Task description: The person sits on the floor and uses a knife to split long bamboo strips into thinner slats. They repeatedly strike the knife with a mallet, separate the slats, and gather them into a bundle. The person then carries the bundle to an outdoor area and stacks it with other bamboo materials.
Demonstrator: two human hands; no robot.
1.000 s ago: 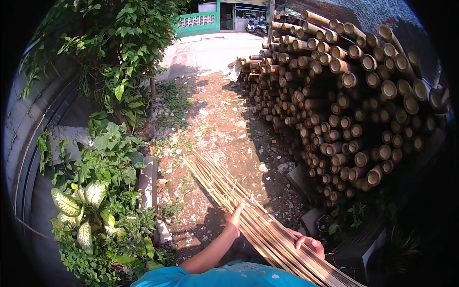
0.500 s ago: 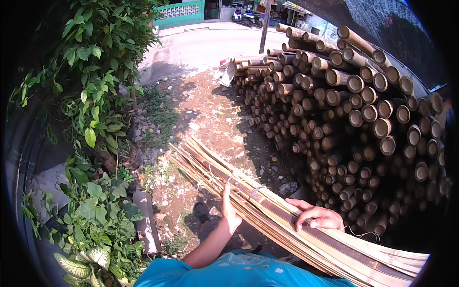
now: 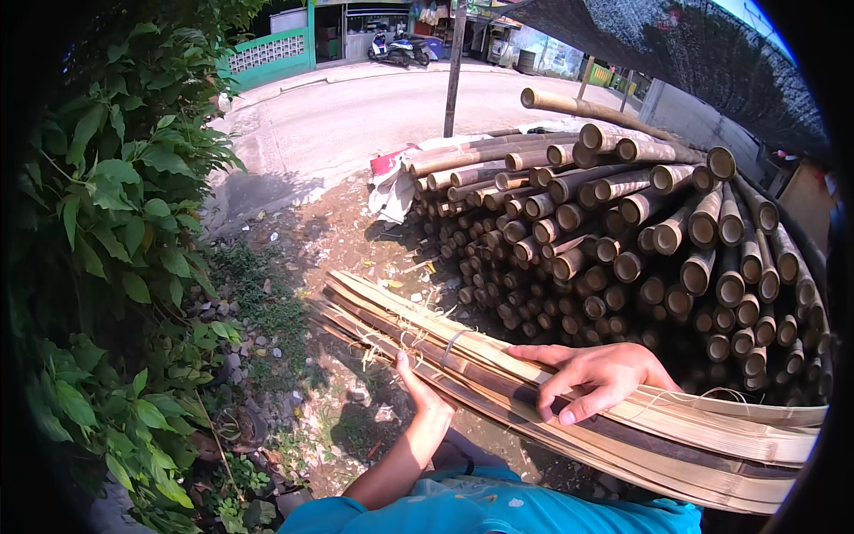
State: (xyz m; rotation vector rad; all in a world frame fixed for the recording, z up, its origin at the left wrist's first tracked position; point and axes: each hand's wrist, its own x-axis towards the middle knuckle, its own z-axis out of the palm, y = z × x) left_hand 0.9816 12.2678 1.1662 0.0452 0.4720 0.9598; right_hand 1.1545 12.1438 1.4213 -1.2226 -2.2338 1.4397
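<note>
A long bundle of split bamboo strips [image 3: 498, 392] lies slantwise across the front of my body, its frayed ends pointing to the far left. Thin ties loop around it near those ends. From below, my left hand [image 3: 425, 396] supports the bundle, thumb up along its near side and the other fingers hidden underneath. My right hand [image 3: 605, 378] rests over the top of the strips, its fingers curled on the upper side and the index finger stretched along the far edge.
A large stack of bamboo poles [image 3: 569, 205] fills the right side, one pole [image 3: 596, 111] jutting out on top. Leafy bushes [image 3: 116, 267] crowd the left. Ahead are a wooden post [image 3: 455, 71], a paved road [image 3: 347, 111] and parked motorbikes [image 3: 398, 48]. Stony ground [image 3: 302, 356] lies below.
My view has tilted up and turned, showing more of the road and the pole stack's top. Both hands stay on the bundle; my right hand looks nearer and flatter on it.
</note>
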